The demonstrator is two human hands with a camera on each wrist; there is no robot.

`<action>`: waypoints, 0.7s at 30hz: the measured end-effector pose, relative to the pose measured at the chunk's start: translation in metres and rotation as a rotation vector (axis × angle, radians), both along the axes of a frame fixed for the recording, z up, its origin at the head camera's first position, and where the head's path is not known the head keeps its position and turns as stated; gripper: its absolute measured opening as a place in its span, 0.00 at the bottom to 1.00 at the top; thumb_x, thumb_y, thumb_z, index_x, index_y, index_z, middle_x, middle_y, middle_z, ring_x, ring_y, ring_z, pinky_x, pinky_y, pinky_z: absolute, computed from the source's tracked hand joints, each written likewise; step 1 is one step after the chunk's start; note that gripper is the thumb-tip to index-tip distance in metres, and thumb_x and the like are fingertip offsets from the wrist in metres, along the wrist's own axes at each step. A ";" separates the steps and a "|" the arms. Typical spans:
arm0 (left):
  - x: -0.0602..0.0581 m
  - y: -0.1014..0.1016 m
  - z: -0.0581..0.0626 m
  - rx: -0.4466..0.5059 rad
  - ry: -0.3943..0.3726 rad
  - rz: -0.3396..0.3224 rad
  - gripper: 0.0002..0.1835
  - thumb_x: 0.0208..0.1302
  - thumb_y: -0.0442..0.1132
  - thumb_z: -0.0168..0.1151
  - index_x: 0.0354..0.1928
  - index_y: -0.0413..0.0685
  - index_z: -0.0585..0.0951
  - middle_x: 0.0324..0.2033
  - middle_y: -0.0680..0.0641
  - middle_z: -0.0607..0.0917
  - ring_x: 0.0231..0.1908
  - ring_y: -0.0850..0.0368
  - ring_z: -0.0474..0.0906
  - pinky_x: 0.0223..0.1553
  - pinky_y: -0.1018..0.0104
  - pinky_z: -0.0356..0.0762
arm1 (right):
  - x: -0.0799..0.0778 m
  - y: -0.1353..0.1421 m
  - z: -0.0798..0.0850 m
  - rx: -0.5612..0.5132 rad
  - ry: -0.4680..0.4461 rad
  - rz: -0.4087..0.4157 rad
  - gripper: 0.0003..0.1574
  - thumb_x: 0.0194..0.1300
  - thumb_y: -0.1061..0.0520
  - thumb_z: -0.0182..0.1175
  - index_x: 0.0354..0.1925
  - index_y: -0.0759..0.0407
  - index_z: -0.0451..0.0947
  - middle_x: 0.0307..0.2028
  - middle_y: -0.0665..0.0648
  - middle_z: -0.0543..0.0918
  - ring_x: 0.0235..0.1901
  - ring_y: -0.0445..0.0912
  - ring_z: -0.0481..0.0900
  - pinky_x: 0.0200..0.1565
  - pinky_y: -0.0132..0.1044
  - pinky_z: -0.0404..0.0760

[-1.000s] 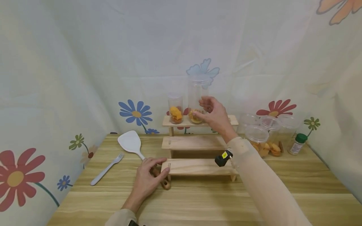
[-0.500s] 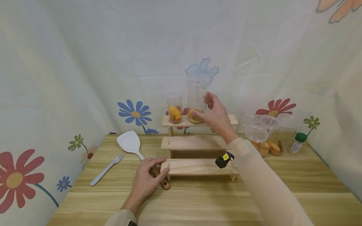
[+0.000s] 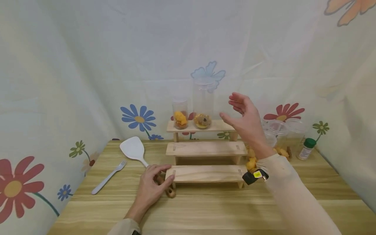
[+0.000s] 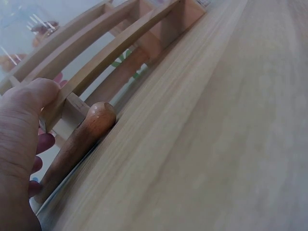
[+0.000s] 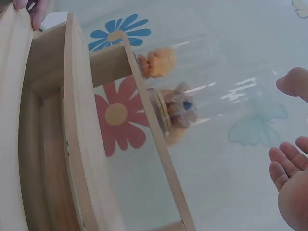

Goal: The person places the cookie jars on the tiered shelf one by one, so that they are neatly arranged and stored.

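Head view, right hand [image 3: 247, 119] near two jars [image 3: 203, 111], perhaps four jars [image 3: 278, 129] rightward

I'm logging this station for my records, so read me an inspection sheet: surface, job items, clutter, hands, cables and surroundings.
Surface: wooden table with streaky grain.
Job items: three-tier wooden rack; short jar and tall jar upright on its top shelf, each with some contents at the bottom.
Clutter: fork and spatula at left; clear jars, partly hidden, and green-capped bottle at right.
Hands: left hand holds the lowest shelf's left end, beside the spatula's handle; right hand is raised, apart from the tall jar and holding nothing.
Cables: nothing seen.
Surroundings: flower-printed sheet behind and at both sides.
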State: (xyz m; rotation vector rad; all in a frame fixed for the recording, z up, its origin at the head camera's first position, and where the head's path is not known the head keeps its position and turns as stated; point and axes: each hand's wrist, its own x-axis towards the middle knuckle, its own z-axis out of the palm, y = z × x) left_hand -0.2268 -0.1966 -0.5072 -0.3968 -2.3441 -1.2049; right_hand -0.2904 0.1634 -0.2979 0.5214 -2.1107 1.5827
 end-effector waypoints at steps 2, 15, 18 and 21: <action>0.000 0.000 0.000 -0.002 -0.004 0.002 0.21 0.65 0.50 0.85 0.59 0.62 0.93 0.45 0.60 0.89 0.42 0.55 0.81 0.43 0.62 0.81 | 0.007 0.009 0.000 0.000 0.032 -0.038 0.47 0.71 0.56 0.78 0.80 0.59 0.69 0.72 0.57 0.79 0.74 0.51 0.78 0.78 0.47 0.71; -0.001 -0.001 -0.001 -0.018 0.020 0.012 0.20 0.65 0.49 0.84 0.58 0.62 0.93 0.44 0.59 0.89 0.43 0.55 0.80 0.44 0.60 0.79 | 0.047 0.067 -0.026 0.002 0.024 -0.273 0.48 0.70 0.54 0.79 0.81 0.49 0.69 0.73 0.57 0.80 0.71 0.47 0.77 0.76 0.37 0.71; -0.001 0.000 -0.001 -0.019 0.028 0.010 0.19 0.66 0.49 0.84 0.58 0.60 0.93 0.44 0.57 0.90 0.43 0.55 0.80 0.43 0.60 0.80 | 0.052 0.076 -0.038 0.000 0.022 -0.309 0.49 0.70 0.55 0.79 0.82 0.49 0.69 0.74 0.58 0.79 0.73 0.48 0.76 0.77 0.36 0.69; -0.002 -0.001 -0.001 -0.019 0.023 0.007 0.20 0.65 0.49 0.84 0.58 0.59 0.93 0.45 0.56 0.90 0.43 0.54 0.80 0.43 0.60 0.80 | 0.057 0.085 -0.053 0.006 0.001 -0.343 0.51 0.70 0.55 0.80 0.83 0.48 0.68 0.75 0.57 0.78 0.75 0.49 0.75 0.78 0.35 0.68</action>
